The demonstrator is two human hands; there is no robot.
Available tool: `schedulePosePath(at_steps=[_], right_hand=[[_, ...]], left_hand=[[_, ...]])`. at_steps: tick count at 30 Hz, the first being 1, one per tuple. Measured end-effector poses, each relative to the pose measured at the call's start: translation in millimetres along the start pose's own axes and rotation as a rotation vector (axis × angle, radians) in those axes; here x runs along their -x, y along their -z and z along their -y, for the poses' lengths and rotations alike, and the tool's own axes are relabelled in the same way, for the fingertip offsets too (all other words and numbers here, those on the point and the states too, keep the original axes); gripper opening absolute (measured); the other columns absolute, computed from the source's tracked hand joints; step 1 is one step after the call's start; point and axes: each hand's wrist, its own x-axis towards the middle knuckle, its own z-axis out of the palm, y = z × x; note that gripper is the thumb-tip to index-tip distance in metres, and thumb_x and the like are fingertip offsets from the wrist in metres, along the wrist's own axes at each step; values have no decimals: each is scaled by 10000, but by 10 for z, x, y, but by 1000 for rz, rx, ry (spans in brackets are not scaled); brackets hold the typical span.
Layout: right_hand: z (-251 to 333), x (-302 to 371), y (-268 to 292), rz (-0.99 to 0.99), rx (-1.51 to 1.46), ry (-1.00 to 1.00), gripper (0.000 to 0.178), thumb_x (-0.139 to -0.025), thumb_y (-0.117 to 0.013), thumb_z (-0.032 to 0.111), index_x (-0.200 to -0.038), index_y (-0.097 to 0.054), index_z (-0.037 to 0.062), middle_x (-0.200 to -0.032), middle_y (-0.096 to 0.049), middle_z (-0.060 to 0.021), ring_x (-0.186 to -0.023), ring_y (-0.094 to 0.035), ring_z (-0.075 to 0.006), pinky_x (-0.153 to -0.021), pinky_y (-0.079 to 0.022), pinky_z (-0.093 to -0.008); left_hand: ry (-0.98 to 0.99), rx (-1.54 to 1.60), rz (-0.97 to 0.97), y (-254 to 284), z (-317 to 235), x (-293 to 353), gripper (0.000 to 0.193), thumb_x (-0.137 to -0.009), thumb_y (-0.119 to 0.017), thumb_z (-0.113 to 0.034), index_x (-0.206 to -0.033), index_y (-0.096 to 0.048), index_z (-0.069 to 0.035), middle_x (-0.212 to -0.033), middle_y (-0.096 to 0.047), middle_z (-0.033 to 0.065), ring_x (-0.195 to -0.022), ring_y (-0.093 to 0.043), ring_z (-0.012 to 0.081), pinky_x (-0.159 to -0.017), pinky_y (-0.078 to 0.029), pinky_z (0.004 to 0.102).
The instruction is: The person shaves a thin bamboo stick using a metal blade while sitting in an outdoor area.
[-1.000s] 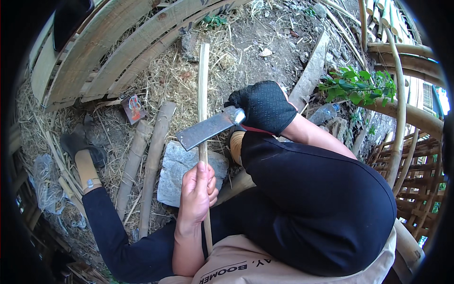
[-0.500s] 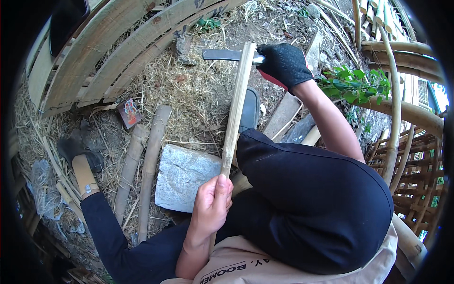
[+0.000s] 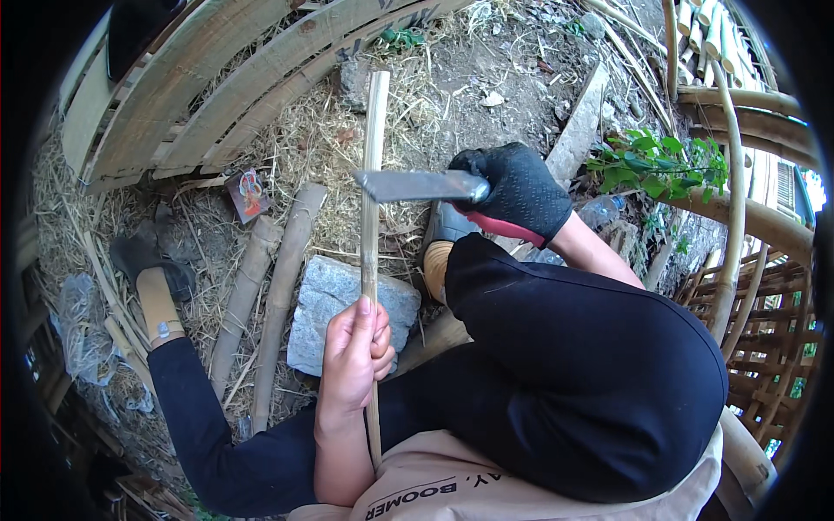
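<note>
My bare left hand (image 3: 354, 343) is closed around a long pale bamboo strip (image 3: 374, 122), its thumb lying along the strip. The strip stands nearly upright in view, its lower end against my shirt. In a black glove with a red palm edge, my right hand (image 3: 514, 193) grips a broad-bladed knife (image 3: 417, 187). The blade points left and crosses over the strip's upper half; whether it touches cannot be told. Behind my left hand and the strip lies a rough grey stone block (image 3: 321, 304).
Two bamboo poles (image 3: 287, 286) lie left of the block. A wooden slat panel (image 3: 217, 78) stands at upper left, near a small printed packet (image 3: 248, 194). My bent right knee (image 3: 591, 347) fills the lower right. Leafy green plants (image 3: 656, 165) and bamboo rails (image 3: 756, 213) border the right.
My right hand has brought the knife down toward me, and its blade now passes in front of the strip instead of behind. The strip's top has swung left, with my left hand shifting slightly left.
</note>
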Motion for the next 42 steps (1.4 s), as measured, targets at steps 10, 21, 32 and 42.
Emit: schedulePosePath(at_steps=[10, 21, 32, 42], right_hand=[[91, -168, -183, 124, 229, 90, 171, -716, -722, 277, -854, -729, 177, -730, -698, -122, -728, -707, -343, -668, -554, -456], [-103, -511, -164, -8, 135, -193, 210, -813, -684, 329, -937, -761, 178, -793, -723, -145, -758, -720, -330, -706, -571, -429], [-558, -225, 222, -308, -278, -399, 310, -874, -757, 325, -953, -745, 26, -783, -734, -129, -737, -705, -176, -725, -540, -331], [-20, 0, -153, 98, 74, 145, 241, -722, -737, 305, -934, -756, 195, -786, -717, -118, -753, -711, -341, -680, -557, -455]], left_hand=[[-100, -166, -80, -88, 160, 1, 406, -1100, -368, -404, -813, -423, -122, -569, -301, -74, -398, -210, 3, -355, -161, 208], [-76, -161, -77, -73, 132, 61, 395, -1099, -374, -400, -830, -426, -115, -578, -309, -73, -405, -225, 0, -354, -161, 209], [22, 0, 70, -24, 10, 66, 413, -1102, -353, -405, -800, -397, -126, -562, -259, -80, -412, -167, 0, -362, -119, 209], [103, 71, 131, -29, 11, 8, 455, -1096, -330, -453, -826, -430, -101, -554, -256, -76, -396, -161, 1, -356, -119, 210]])
